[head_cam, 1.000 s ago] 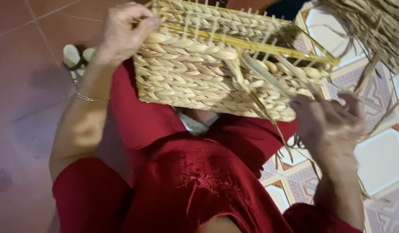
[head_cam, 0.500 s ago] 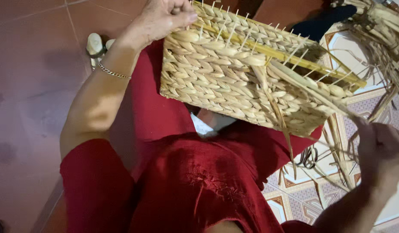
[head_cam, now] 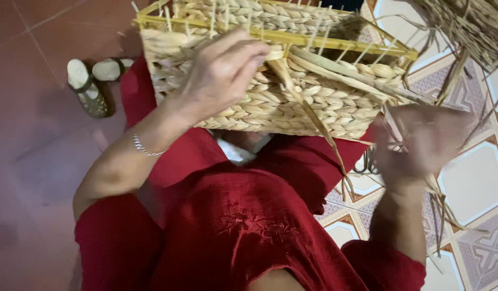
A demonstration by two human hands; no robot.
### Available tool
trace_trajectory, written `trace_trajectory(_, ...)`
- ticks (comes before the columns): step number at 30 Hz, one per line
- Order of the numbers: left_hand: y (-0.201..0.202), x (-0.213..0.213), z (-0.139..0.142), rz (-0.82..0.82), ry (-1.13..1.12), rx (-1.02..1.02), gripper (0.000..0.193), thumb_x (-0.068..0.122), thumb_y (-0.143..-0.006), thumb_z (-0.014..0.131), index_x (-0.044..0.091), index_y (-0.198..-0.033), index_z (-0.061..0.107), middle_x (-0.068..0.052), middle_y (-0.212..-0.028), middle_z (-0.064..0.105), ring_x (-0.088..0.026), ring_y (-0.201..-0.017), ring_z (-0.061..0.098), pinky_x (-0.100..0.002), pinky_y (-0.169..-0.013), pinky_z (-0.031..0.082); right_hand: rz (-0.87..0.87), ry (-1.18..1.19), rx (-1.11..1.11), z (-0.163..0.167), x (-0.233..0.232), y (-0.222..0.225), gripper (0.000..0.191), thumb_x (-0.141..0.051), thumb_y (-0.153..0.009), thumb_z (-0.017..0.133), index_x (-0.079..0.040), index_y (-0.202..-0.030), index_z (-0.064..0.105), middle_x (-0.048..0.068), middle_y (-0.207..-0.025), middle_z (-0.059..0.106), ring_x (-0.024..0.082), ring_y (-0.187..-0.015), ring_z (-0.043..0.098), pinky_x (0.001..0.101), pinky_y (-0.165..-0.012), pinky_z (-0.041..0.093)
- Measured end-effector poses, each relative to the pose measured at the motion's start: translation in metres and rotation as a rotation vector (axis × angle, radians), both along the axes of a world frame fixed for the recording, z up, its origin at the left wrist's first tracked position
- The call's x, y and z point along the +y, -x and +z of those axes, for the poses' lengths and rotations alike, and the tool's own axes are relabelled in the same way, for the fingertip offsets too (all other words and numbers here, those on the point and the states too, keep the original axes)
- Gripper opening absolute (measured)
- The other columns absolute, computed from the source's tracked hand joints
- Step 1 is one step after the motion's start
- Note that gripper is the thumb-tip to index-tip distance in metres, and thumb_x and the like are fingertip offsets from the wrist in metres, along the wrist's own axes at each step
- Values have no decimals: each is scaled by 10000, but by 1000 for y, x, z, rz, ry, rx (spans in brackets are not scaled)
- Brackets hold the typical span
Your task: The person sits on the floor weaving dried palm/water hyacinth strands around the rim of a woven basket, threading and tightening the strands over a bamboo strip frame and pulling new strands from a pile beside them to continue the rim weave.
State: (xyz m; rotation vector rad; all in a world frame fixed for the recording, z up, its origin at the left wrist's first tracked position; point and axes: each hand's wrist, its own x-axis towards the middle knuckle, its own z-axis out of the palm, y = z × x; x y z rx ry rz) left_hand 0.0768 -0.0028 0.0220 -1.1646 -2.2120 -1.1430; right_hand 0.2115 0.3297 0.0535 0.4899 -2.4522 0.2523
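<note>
A rectangular woven straw basket (head_cam: pixel 313 102) with a yellow frame rim and upright sticks rests on my lap over red clothing. My left hand (head_cam: pixel 222 73) lies on the basket's near wall close to the rim, fingers curled against the braided weave. My right hand (head_cam: pixel 421 143), blurred, is at the basket's right corner, closed on several loose straw strands (head_cam: pixel 440 215) that trail down past my wrist. Long flat strands run from the weave across the basket's right side toward that hand.
A pile of loose dried straw (head_cam: pixel 470 27) lies at the upper right. A pair of sandals (head_cam: pixel 93 81) sits on the red tiled floor (head_cam: pixel 28 161) at the left. Patterned floor tiles (head_cam: pixel 475 183) lie to the right, with a small dark metal object near my right knee.
My left hand slid from the basket's far left corner down onto its front wall. My right hand rose from low at the right up to the basket's corner, holding strands. The view moved closer.
</note>
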Motion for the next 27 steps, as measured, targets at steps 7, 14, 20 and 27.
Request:
trace_trajectory(7,31,57,-17,-16,104,-95,152,-4,-1033,638,-74,-1162,679,-178,-950,689,-272,-794,700,-352,-675,592,191,-37,-164,-21,-73,34,276,-196,-874,870,-57,-1055,715,99,-945,630,283,-884,577,409,-708,485)
trace_trajectory(14,31,51,-4,-179,125,-196,240,-67,-1016,544,10,-1169,711,-132,-1029,658,-215,-804,616,-373,-694,554,126,119,-232,1,-48,39,136,-75,-1053,816,-19,-1073,693,77,-908,669,152,-705,639,290,-538,480)
trace_trajectory(20,20,35,15,-266,341,-631,657,-10,-836,646,119,-1466,516,-162,-1472,433,-166,-726,651,-339,-726,592,113,-33,38,19,-53,51,140,-76,-1044,782,-10,-1042,659,91,-933,659,150,-705,606,257,-534,450)
trace_trajectory(27,11,52,14,-185,344,-342,219,139,-924,800,70,-1092,678,-82,-976,692,-227,-872,663,-407,-776,549,293,187,-55,20,-41,86,120,77,-1086,722,15,-1011,651,100,-916,688,136,-705,644,276,-544,479)
